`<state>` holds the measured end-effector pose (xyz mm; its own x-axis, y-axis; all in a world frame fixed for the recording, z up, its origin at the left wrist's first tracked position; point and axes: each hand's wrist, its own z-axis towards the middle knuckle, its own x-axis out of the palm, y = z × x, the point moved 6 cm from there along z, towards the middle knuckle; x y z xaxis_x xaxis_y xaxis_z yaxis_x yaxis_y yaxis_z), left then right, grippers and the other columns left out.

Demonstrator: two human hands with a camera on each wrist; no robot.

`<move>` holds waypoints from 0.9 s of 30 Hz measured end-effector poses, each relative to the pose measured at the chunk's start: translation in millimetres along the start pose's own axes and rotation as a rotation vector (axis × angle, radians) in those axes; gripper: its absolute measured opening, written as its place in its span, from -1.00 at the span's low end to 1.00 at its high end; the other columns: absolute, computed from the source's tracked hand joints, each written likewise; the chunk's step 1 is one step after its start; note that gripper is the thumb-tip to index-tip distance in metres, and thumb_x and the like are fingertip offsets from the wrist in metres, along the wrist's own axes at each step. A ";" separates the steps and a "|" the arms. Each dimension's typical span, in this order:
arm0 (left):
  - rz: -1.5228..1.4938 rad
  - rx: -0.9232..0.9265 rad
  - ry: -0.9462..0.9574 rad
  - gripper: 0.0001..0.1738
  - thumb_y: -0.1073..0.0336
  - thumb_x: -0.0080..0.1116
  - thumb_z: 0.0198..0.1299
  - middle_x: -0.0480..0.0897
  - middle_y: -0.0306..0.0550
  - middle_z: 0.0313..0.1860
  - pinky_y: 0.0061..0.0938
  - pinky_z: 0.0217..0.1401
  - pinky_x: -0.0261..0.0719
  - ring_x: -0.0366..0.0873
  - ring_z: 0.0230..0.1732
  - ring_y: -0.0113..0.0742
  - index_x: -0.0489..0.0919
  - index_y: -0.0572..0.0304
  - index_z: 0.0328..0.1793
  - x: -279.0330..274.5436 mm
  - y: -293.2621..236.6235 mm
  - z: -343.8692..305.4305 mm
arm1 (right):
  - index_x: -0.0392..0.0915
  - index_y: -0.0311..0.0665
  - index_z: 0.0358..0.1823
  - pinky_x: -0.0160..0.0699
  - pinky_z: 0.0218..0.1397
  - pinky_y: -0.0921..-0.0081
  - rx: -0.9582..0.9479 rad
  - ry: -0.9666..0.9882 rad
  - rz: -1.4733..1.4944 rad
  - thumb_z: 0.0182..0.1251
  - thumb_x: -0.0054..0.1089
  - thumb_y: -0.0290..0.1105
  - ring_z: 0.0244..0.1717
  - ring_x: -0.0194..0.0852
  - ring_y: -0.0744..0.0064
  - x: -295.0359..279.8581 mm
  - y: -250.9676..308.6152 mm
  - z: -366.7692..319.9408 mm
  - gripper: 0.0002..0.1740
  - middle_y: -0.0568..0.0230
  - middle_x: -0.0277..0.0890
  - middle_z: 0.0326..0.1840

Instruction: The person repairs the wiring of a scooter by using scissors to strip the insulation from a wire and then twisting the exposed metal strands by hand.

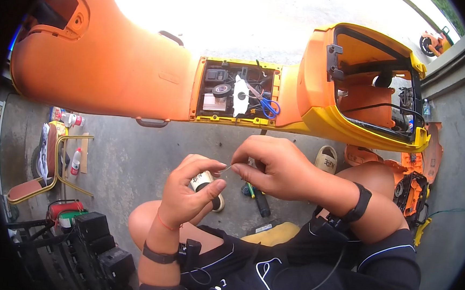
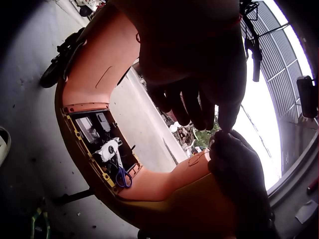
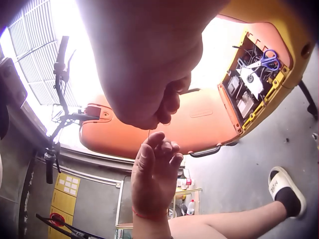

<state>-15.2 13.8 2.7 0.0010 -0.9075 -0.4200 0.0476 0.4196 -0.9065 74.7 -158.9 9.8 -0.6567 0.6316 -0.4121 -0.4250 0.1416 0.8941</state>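
Note:
In the head view my right hand [image 1: 274, 167] pinches a thin strand [image 1: 227, 167] between thumb and curled index finger. My left hand [image 1: 189, 188] faces it, thumb and index finger apart, its index fingertip beside the strand. The right wrist view shows the strand [image 3: 148, 133] running from my right hand [image 3: 149, 74] towards the fingertips of my left hand [image 3: 157, 174]. In the left wrist view both hands are dark, so the grip is unclear there. Beyond them, blue-handled scissors [image 1: 270, 109], a white piece [image 1: 241, 96] and a black tape roll [image 1: 222, 90] lie on an open compartment.
An orange and yellow vehicle body [image 1: 114, 66] spans the space ahead. Tools [image 1: 261, 201] lie on the floor between my legs. A chair frame [image 1: 59, 160] and bottles [image 1: 76, 161] stand at left, above black cases [image 1: 94, 232]. Orange body parts [image 1: 413, 179] lie at right.

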 end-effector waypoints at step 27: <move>0.044 0.110 -0.220 -0.95 0.45 0.46 0.21 0.72 -0.12 -0.30 -0.34 -0.07 0.56 0.61 -0.21 -0.18 0.78 0.23 -0.23 -13.4 -6.8 -7.5 | 0.74 -0.26 -0.14 0.69 -0.25 0.33 -0.146 -0.204 -0.140 0.32 0.49 -0.48 -0.31 0.73 0.13 0.0 -7.8 -3.8 -0.87 0.17 0.70 -0.29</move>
<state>-23.0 23.2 14.2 0.2229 -0.8755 -0.4287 0.1511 0.4654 -0.8721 75.7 -162.9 2.2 -0.4527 0.7561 -0.4726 -0.5977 0.1361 0.7901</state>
